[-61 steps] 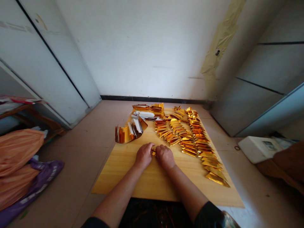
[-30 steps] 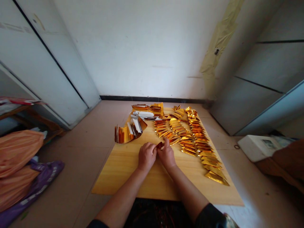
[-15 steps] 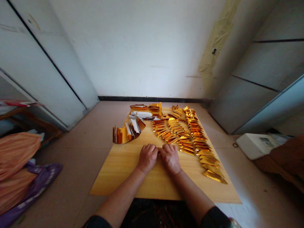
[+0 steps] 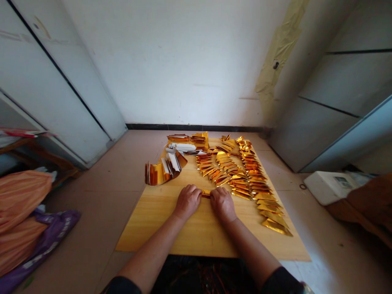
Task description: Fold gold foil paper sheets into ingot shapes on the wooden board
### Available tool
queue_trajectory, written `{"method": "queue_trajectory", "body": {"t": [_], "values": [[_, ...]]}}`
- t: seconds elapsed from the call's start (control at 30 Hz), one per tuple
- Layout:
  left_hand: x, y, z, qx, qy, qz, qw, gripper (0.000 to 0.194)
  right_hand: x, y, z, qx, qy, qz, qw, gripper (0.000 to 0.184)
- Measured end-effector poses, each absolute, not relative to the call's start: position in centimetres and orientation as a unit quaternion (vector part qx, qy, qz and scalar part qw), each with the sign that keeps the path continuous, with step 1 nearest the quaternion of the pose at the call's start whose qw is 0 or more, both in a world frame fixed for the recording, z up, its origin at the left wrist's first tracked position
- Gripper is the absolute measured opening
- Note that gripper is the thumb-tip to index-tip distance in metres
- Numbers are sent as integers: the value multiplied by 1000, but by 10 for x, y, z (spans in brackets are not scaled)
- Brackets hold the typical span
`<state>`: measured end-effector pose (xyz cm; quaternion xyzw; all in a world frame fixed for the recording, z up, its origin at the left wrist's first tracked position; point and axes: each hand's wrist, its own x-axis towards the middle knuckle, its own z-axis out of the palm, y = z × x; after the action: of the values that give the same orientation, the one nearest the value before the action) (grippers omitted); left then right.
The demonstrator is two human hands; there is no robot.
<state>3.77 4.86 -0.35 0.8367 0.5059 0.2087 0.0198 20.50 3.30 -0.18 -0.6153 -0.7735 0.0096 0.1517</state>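
Note:
Between my two hands lies a narrow folded strip of gold foil paper [image 4: 206,194], close to the middle of the wooden board [image 4: 153,228]. My left hand [image 4: 188,201] is closed on its left end, fingers curled down. My right hand [image 4: 223,204] grips the right end in the same way. The fingertips and the strip's ends are hidden under the hands. Just beyond my right hand, rows of folded gold paper pieces [image 4: 256,179] overlap along the board's right side. Curved stacks of gold and white sheets [image 4: 162,171] stand at the board's far left.
More sheets [image 4: 200,141] lie at the board's far edge, before a white wall [image 4: 183,61]. Grey cabinets [image 4: 55,81] rise on the left, another [image 4: 333,94] on the right. An orange bag [image 4: 23,204] and a purple bag [image 4: 58,228] lie left; a white box [image 4: 329,185] sits right.
My hands have moved slightly apart along the strip, so more of the gold paper shows between them. The rows and stacks have stayed in place.

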Motion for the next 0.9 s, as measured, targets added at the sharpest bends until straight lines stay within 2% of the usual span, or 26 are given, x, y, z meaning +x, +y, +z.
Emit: {"method": "queue_trajectory", "body": {"t": [0.33,0.5,0.9], "values": [[41,51,-1,822,537,188,34,7,206,35,9,-649,-745,38,149,21],[44,51,-2,799,568,191,48,1,201,31,12,-663,-732,32,156,14],[54,52,5,765,619,168,53,8,192,35,5,-681,-720,-8,136,17]]}}
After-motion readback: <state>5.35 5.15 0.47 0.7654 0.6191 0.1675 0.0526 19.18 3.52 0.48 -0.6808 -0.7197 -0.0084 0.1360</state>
